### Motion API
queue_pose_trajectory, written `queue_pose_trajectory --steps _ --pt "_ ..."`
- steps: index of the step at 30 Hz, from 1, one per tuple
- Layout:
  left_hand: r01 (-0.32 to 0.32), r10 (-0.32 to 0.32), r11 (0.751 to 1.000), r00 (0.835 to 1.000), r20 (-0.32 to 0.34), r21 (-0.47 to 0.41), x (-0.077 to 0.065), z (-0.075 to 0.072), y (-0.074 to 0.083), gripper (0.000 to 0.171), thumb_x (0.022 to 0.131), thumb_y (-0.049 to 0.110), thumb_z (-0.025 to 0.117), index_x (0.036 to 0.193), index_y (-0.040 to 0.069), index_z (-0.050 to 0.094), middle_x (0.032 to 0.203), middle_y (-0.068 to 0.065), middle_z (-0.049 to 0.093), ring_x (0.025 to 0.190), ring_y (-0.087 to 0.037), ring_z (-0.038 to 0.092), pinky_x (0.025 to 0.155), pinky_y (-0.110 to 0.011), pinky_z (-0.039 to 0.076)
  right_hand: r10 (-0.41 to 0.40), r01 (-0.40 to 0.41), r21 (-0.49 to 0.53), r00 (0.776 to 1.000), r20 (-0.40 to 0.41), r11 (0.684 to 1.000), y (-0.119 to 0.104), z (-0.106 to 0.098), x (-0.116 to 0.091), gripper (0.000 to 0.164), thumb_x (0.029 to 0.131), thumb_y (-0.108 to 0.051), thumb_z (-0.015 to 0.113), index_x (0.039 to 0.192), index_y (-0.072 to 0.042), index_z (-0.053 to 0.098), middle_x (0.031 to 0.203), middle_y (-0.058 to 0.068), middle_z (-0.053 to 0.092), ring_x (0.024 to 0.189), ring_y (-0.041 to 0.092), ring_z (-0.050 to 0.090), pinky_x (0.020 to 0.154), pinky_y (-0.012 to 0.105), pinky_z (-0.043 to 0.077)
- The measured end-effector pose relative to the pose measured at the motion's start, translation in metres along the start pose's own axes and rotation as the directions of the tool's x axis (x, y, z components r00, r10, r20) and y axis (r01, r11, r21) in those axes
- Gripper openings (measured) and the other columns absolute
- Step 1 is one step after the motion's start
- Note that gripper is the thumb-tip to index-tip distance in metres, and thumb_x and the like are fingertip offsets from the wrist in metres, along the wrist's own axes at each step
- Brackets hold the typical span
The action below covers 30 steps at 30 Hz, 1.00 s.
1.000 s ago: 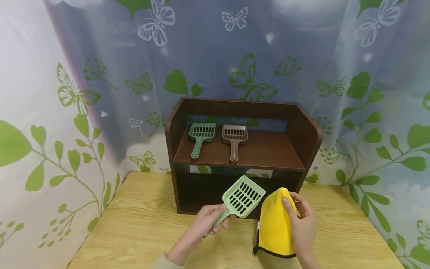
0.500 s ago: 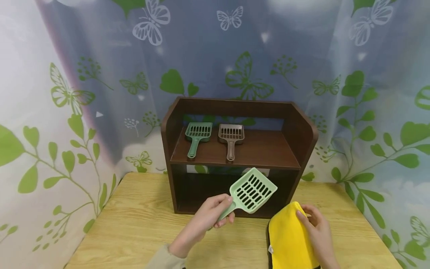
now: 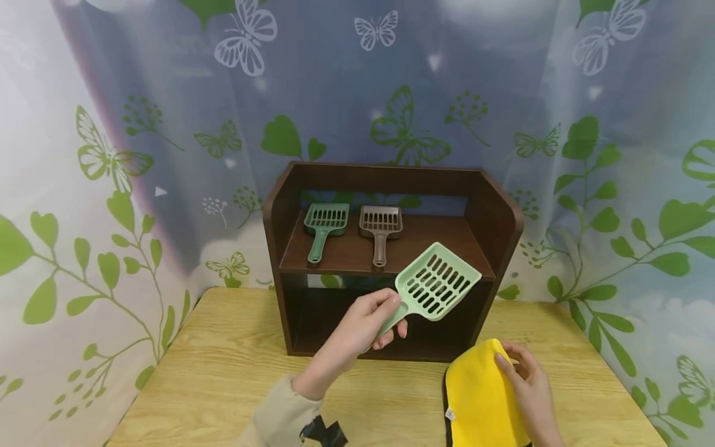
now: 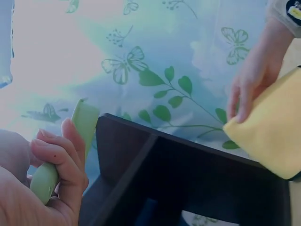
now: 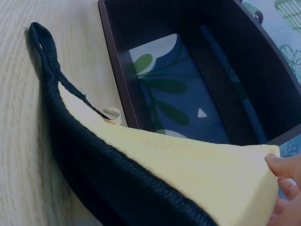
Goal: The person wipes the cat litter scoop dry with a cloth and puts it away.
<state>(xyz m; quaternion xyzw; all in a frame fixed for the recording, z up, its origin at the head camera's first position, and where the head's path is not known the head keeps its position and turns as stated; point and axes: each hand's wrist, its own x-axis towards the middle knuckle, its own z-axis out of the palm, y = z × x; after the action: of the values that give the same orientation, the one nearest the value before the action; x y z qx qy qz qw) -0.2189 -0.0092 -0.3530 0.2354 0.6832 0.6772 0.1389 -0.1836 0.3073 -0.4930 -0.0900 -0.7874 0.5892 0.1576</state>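
Note:
My left hand [image 3: 365, 326] grips the handle of a light green litter scoop [image 3: 412, 303]. The slotted head points up and right, in front of the shelf's lower opening and its middle board. In the left wrist view, fingers curl round the scoop's handle [image 4: 44, 182]. My right hand [image 3: 527, 385] pinches the top corner of a yellow cloth [image 3: 483, 397] with black edging, low at the right. The right wrist view shows the cloth [image 5: 188, 162] hanging from thumb and fingers, with a dark underside and a black loop at one corner.
A dark brown two-level shelf [image 3: 447, 239] stands at the back of the wooden table [image 3: 234, 360]. On its upper board lie a dark green litter scoop [image 3: 318, 242] and a brown litter scoop [image 3: 380, 245]. A patterned curtain [image 3: 329, 93] hangs behind.
The left hand has raised the light green scoop and moved it right, toward the shelf. The right hand has lowered the yellow cloth and shifted it right, away from the scoop.

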Motion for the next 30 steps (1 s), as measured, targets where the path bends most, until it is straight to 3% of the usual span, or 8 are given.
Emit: queue_pose_trajectory --steps 8,12,15,18,23,27,30 --pt "-0.051 0.052 0.999 0.998 -0.024 0.019 0.038 0.012 0.030 0.029 0.112 0.021 0.037 0.122 0.002 0.057 0.088 -0.010 0.065 0.059 -0.013 0.049 0.057 -0.021 0.044 -0.035 0.035 -0.031 0.999 -0.017 0.999 0.002 -0.004 -0.001 0.037 0.103 -0.021 0.063 0.130 0.003 0.057 0.101 -0.030 0.059 0.077 0.004 0.060 0.064 0.021 0.053" --pt "-0.028 0.028 0.999 0.999 -0.028 -0.023 0.060 0.020 0.040 0.029 0.112 0.017 0.038 0.129 0.000 0.054 0.101 -0.015 0.069 0.075 -0.022 0.064 0.073 -0.028 0.058 -0.034 0.033 -0.046 0.999 -0.025 0.998 0.004 -0.006 0.000 0.038 0.102 -0.022 0.064 0.131 0.002 0.057 0.101 -0.031 0.058 0.078 0.003 0.060 0.065 0.021 0.053" --pt "0.008 -0.010 0.997 1.000 -0.025 -0.072 0.077 0.024 0.043 0.031 0.112 0.015 0.037 0.134 -0.002 0.051 0.112 -0.022 0.069 0.094 -0.033 0.070 0.087 -0.038 0.059 -0.014 0.012 -0.071 0.999 -0.035 0.997 0.006 -0.008 0.002 0.038 0.102 -0.023 0.064 0.131 0.001 0.058 0.101 -0.030 0.058 0.080 0.002 0.059 0.067 0.021 0.052" --pt "0.048 -0.051 0.993 0.998 -0.027 -0.104 0.094 0.026 0.045 0.033 0.112 0.014 0.037 0.137 -0.006 0.047 0.119 -0.025 0.067 0.108 -0.039 0.067 0.093 -0.043 0.056 0.024 -0.028 -0.111 0.999 -0.037 0.993 0.007 -0.011 0.002 0.040 0.103 -0.024 0.063 0.134 0.000 0.057 0.108 -0.018 0.063 0.082 0.000 0.057 0.068 0.020 0.051" --pt "0.096 -0.101 0.991 0.993 -0.060 -0.090 0.119 0.025 0.043 0.034 0.111 0.010 0.037 0.136 -0.011 0.047 0.121 -0.027 0.066 0.107 -0.038 0.068 0.088 -0.037 0.058 0.066 -0.070 -0.210 0.997 -0.027 0.975 0.011 -0.017 0.003 0.042 0.105 -0.026 0.059 0.138 0.000 0.052 0.130 0.020 0.061 0.085 -0.003 0.052 0.071 0.019 0.049" --pt "0.128 -0.133 0.989 0.988 -0.076 -0.067 0.134 0.026 0.041 0.035 0.110 0.008 0.035 0.136 -0.012 0.049 0.120 -0.027 0.067 0.109 -0.035 0.068 0.086 -0.036 0.058 0.055 -0.061 -0.268 0.998 -0.031 0.961 0.016 -0.021 0.003 0.041 0.105 -0.021 0.058 0.138 0.002 0.052 0.132 0.028 0.058 0.088 0.000 0.051 0.073 0.018 0.046" --pt "0.150 -0.150 0.989 0.984 -0.096 -0.007 0.142 0.027 0.043 0.034 0.110 0.008 0.036 0.136 -0.009 0.051 0.120 -0.023 0.068 0.110 -0.031 0.069 0.088 -0.036 0.057 0.050 -0.053 -0.313 0.999 -0.018 0.948 0.020 -0.025 0.003 0.041 0.105 -0.020 0.057 0.139 0.003 0.050 0.133 0.029 0.057 0.096 0.012 0.056 0.076 0.019 0.045"
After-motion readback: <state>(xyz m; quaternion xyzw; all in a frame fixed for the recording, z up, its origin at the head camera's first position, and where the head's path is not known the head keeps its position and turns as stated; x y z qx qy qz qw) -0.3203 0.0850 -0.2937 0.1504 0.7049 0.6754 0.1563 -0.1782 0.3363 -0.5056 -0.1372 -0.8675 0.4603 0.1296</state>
